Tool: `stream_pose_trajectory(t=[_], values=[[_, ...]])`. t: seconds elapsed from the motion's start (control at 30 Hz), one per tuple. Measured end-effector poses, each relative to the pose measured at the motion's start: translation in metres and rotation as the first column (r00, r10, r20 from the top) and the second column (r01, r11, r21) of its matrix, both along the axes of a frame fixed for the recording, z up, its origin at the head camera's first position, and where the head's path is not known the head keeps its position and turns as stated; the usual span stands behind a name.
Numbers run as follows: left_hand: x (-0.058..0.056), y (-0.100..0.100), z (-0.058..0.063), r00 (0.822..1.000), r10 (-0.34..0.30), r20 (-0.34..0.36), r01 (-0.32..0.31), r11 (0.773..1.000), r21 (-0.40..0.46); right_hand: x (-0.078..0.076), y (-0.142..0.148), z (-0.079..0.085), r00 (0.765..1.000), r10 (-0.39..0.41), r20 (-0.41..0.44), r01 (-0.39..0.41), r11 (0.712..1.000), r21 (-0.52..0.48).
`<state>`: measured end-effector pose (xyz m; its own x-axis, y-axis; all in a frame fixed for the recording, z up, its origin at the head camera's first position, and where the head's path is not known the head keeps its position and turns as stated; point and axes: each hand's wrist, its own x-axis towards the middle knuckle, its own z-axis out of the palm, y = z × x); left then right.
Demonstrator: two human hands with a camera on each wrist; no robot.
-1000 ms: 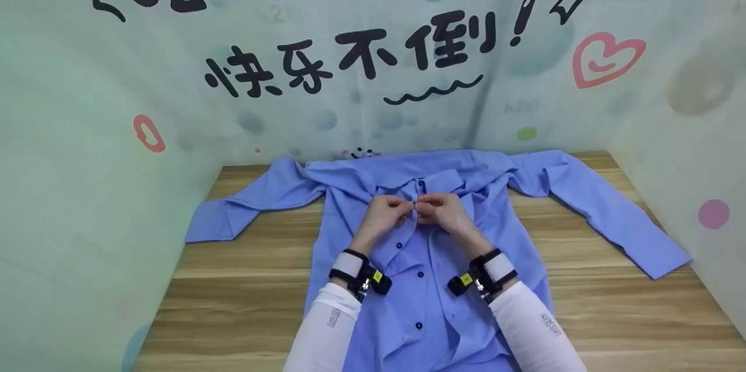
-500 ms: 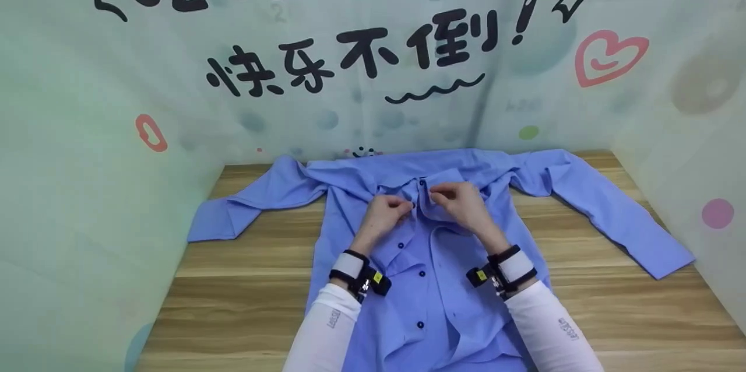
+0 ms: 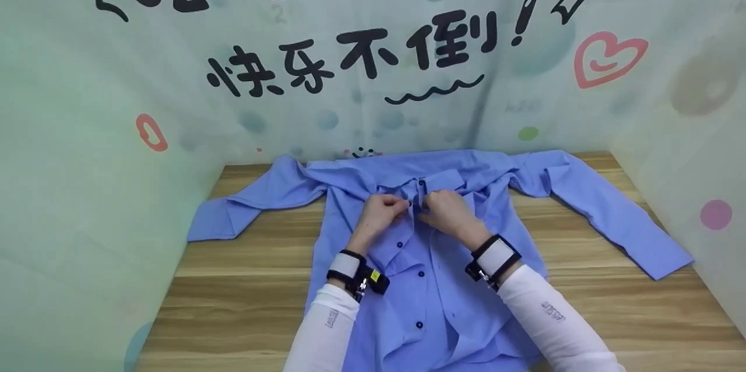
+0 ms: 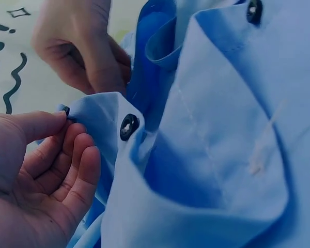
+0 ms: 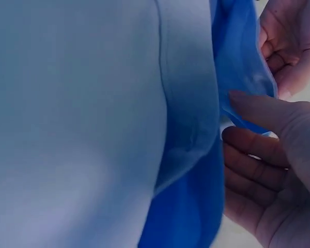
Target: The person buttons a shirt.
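Observation:
A blue long-sleeved shirt (image 3: 396, 296) lies front up, its sleeves spread to both sides. My left hand (image 3: 379, 214) pinches the buttoned edge high on the front. In the left wrist view, a dark button (image 4: 66, 111) sits at the thumb tip of that left hand (image 4: 46, 170), and another button (image 4: 129, 127) shows lower on the same strip. My right hand (image 3: 446, 211) is at the opposite front edge, fingers bent. The right wrist view has cloth between thumb and fingers of the right hand (image 5: 279, 165); its exact contact is partly hidden.
The shirt rests on a wooden table (image 3: 245, 290). A printed cloth backdrop (image 3: 326, 121) with dark lettering rises behind and along both sides. Further down the front are more dark buttons, one button (image 3: 419, 325) near the bottom.
My right hand first drew away up and right from the left hand with the shirt edge, then came back down and left, turning inward. The left hand shifted slightly left, still pinching.

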<state>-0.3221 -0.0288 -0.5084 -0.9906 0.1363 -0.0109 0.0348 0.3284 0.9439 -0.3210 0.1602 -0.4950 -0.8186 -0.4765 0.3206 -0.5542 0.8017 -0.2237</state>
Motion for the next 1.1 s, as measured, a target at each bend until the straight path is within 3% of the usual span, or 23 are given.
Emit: stream_pose_trajectory(t=[0.27, 0.43, 0.53, 0.63, 0.7, 0.8, 0.83, 0.87, 0.97, 1.1], values=[[0.000, -0.003, -0.002, 1.000, 0.009, 0.016, -0.009, 1.000, 0.005, 0.001, -0.003, -0.006, 0.994, -0.112, 0.006, 0.112, 0.994, -0.002], [0.000, -0.003, -0.005, 1.000, 0.016, -0.005, -0.016, 1.000, 0.008, -0.001, 0.006, -0.005, 0.993, -0.105, 0.061, 0.113, 0.982, -0.149], [0.001, -0.003, -0.006, 1.000, 0.016, -0.003, -0.016, 1.000, 0.013, -0.003, 0.015, -0.003, 0.981, -0.094, 0.171, 0.140, 0.948, -0.286], [0.001, -0.003, -0.005, 1.000, 0.022, -0.001, -0.022, 0.999, 0.025, -0.004, 0.022, -0.001, 0.935, -0.029, 0.353, 0.203, 0.861, -0.467], [0.002, -0.002, -0.004, 1.000, 0.026, 0.004, -0.027, 0.999, 0.037, -0.004, 0.026, 0.000, 0.870, 0.074, 0.487, 0.271, 0.753, -0.599], [0.003, 0.000, -0.002, 0.999, 0.030, 0.011, -0.031, 0.998, 0.050, -0.002, 0.030, -0.001, 0.752, 0.222, 0.621, 0.421, 0.563, -0.711], [0.004, 0.001, -0.002, 0.999, 0.030, 0.012, -0.030, 0.998, 0.051, -0.001, 0.030, -0.002, 0.723, 0.255, 0.641, 0.462, 0.511, -0.725], [0.004, 0.002, -0.001, 0.999, 0.031, 0.011, -0.031, 0.998, 0.051, -0.001, 0.031, -0.003, 0.704, 0.272, 0.656, 0.493, 0.477, -0.727], [0.004, 0.005, 0.000, 0.999, 0.040, 0.002, -0.040, 0.998, 0.048, 0.001, 0.028, -0.005, 0.689, 0.266, 0.674, 0.532, 0.446, -0.720], [0.003, 0.007, 0.002, 0.999, 0.050, -0.020, -0.049, 0.998, 0.044, 0.003, 0.023, -0.006, 0.713, 0.251, 0.654, 0.504, 0.466, -0.728]])
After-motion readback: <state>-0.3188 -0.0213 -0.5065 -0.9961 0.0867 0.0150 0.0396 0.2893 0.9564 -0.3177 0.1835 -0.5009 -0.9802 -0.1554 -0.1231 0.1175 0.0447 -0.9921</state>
